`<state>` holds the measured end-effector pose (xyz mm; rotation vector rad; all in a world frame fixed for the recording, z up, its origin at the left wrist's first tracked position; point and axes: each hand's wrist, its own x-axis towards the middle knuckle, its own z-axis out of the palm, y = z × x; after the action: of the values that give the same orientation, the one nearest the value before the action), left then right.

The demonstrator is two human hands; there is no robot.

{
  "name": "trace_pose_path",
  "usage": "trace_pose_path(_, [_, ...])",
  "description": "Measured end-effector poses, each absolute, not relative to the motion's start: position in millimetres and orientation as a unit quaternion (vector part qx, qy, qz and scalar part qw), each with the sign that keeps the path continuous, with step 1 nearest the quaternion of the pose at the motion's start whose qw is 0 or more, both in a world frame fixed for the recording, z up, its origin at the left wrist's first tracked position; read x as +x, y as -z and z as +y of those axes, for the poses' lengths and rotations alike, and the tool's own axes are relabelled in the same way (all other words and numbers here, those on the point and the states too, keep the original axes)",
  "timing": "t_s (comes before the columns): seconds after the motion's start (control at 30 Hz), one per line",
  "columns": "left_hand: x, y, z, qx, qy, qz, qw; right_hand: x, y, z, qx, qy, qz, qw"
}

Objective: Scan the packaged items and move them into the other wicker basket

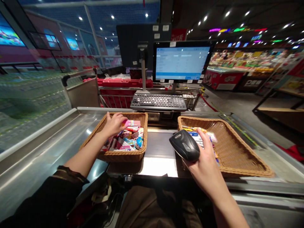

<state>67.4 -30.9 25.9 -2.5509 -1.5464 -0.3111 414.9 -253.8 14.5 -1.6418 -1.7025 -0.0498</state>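
Over the left wicker basket [145, 139], my left hand [114, 124] is closed, its fingertips on the pink end of a small pink-and-striped package [133, 123]. What kind of goods it is, I cannot tell. Several small colourful packets [128, 141] fill that basket below the hand. My right hand [206, 161] grips a black handheld barcode scanner [186, 145], held above the near left corner of the right wicker basket [239, 148]. Some packets [211, 136] lie at that basket's left end, partly hidden by the scanner and hand.
A keyboard [159, 101] sits behind the counter's middle, below a lit monitor [181, 61]. Metal counter surfaces [30, 164] run along both sides. A shopping cart [190, 96] stands behind the monitor. A red freezer chest [222, 79] is farther off at right.
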Motion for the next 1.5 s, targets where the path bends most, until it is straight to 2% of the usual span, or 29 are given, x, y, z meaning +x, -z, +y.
trace_pose_path(0.2, [114.2, -46.5, -62.9, -0.884, 0.179, -0.423, 0.08, 413.0, -23.3, -256.9, -0.653, 0.031, -0.645, 0.395])
trace_pose_path(0.5, [184.5, -40.3, -85.3, -0.93, 0.192, -0.31, 0.056, 413.6, -7.7, -267.1, -0.661, 0.033, -0.669, 0.339])
trace_pose_path(0.77, [207.6, -28.3, -76.8, -0.932, 0.211, -0.294, 0.022, 415.9, -3.8, -275.3, -0.673, 0.023, -0.656, 0.342])
trace_pose_path(0.97, [212.1, -26.9, -74.1, -0.93, 0.218, -0.295, 0.019, 408.5, -6.6, -278.7, -0.681, 0.023, -0.631, 0.371])
trace_pose_path(1.5, [214.7, -31.5, -73.8, -0.932, 0.224, -0.286, 0.019, 410.5, -4.6, -277.6, -0.674, 0.026, -0.631, 0.383])
